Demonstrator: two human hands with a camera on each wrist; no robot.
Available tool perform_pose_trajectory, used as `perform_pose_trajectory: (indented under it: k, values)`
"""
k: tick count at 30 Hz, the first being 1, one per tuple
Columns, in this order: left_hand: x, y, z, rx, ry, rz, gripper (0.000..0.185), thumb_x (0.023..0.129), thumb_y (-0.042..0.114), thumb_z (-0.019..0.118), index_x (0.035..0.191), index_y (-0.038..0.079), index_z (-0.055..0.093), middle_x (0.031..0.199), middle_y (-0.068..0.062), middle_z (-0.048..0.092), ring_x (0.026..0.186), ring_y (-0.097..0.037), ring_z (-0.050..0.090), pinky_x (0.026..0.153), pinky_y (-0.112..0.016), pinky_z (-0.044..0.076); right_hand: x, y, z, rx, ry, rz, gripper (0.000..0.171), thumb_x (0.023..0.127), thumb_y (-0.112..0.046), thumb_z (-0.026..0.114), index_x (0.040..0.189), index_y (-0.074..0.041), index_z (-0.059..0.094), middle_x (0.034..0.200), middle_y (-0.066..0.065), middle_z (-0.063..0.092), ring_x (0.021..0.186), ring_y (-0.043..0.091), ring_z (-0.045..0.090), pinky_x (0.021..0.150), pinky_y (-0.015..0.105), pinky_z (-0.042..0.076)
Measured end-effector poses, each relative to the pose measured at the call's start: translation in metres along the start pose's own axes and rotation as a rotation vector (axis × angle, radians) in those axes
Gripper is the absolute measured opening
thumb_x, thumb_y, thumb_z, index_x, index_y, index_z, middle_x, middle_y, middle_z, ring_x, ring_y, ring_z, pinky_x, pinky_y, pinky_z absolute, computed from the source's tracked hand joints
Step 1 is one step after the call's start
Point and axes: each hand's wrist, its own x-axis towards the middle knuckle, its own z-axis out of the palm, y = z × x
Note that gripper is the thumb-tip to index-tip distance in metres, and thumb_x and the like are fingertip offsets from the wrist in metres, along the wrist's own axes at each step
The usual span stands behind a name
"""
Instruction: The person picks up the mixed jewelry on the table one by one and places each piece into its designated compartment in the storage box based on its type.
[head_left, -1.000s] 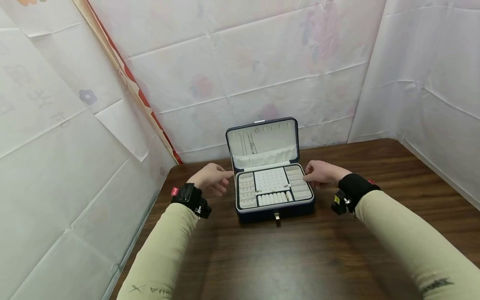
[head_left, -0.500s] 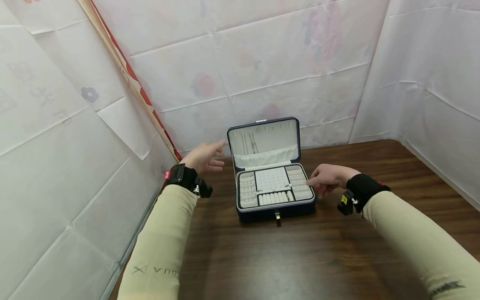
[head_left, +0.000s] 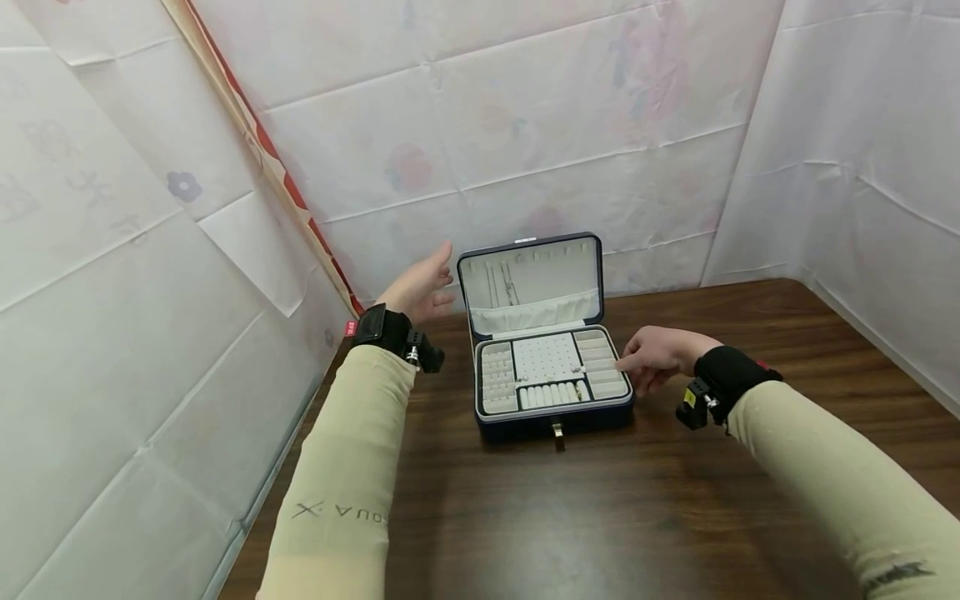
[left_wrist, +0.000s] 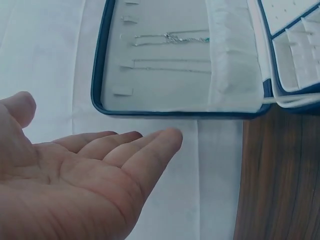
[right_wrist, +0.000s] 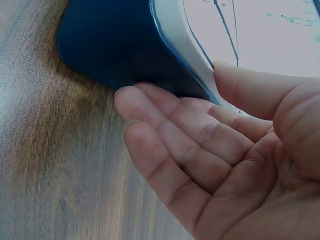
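Note:
A navy jewelry box stands on the table with its lid raised. Necklaces hang inside the lid above a gathered white pocket. The white-lined tray holds ring rolls, a dotted panel and small compartments. My left hand is beside the lid's left edge, fingers extended and palm turned toward it; in the left wrist view a gap separates them. My right hand holds the box's right side, thumb at the top rim and fingers against the outer wall.
The dark wooden table extends in front of the box and to its right. White patterned sheeting hangs close behind the lid and along both sides. A gold clasp hangs at the box's front.
My left hand has risen from the tray's left side to beside the raised lid, its fingers spreading out. My right hand has shifted slightly toward the front along the box's right edge.

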Motion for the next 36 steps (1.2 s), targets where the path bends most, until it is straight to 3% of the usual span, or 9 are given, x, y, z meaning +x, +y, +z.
perform_pose_trajectory:
  k: [5, 10, 19, 28, 36]
  values:
    - [0.005, 0.001, 0.003, -0.02, -0.018, 0.019, 0.088, 0.103, 0.063, 0.038, 0.165, 0.012, 0.0, 0.172, -0.013, 0.003, 0.155, -0.042, 0.014, 0.124, -0.047, 0.022, 0.001, 0.002, 0.0, 0.004, 0.004, -0.015, 0.028, 0.105, -0.026, 0.059, 0.102, 0.001, 0.069, 0.087, 0.012, 0.073, 0.076, 0.021, 0.073, 0.07, 0.037, 0.059]
    - [0.009, -0.001, 0.004, 0.01, -0.016, 0.028, 0.09, 0.102, 0.065, 0.038, 0.165, 0.011, 0.004, 0.172, -0.014, 0.007, 0.155, -0.04, 0.018, 0.124, -0.048, 0.024, 0.002, 0.002, 0.002, 0.007, 0.002, -0.009, 0.029, 0.104, -0.026, 0.06, 0.106, 0.001, 0.07, 0.089, 0.011, 0.074, 0.077, 0.021, 0.073, 0.071, 0.037, 0.06]
    - [0.003, 0.001, 0.006, 0.044, -0.025, 0.049, 0.088, 0.104, 0.062, 0.038, 0.164, 0.006, 0.007, 0.17, -0.019, 0.012, 0.155, -0.037, 0.019, 0.124, -0.047, 0.022, 0.003, 0.001, 0.001, 0.005, -0.001, -0.007, 0.029, 0.104, -0.025, 0.06, 0.107, 0.002, 0.069, 0.086, 0.007, 0.074, 0.077, 0.02, 0.073, 0.071, 0.038, 0.059]
    - [-0.007, 0.004, 0.004, 0.091, -0.02, 0.091, 0.08, 0.107, 0.053, 0.041, 0.16, -0.004, 0.02, 0.164, -0.027, 0.026, 0.152, -0.034, 0.03, 0.12, -0.041, 0.033, 0.002, 0.003, 0.002, 0.007, 0.006, -0.011, 0.028, 0.104, -0.025, 0.06, 0.106, 0.002, 0.069, 0.086, 0.007, 0.074, 0.078, 0.022, 0.073, 0.071, 0.038, 0.06]
    - [-0.011, 0.003, 0.0, 0.085, 0.026, 0.08, 0.069, 0.107, 0.041, 0.052, 0.154, -0.006, 0.034, 0.157, -0.027, 0.04, 0.144, -0.036, 0.044, 0.114, -0.043, 0.042, 0.001, 0.002, 0.001, 0.002, 0.006, -0.009, 0.028, 0.104, -0.026, 0.06, 0.104, 0.001, 0.069, 0.085, 0.008, 0.073, 0.076, 0.021, 0.072, 0.07, 0.037, 0.059]
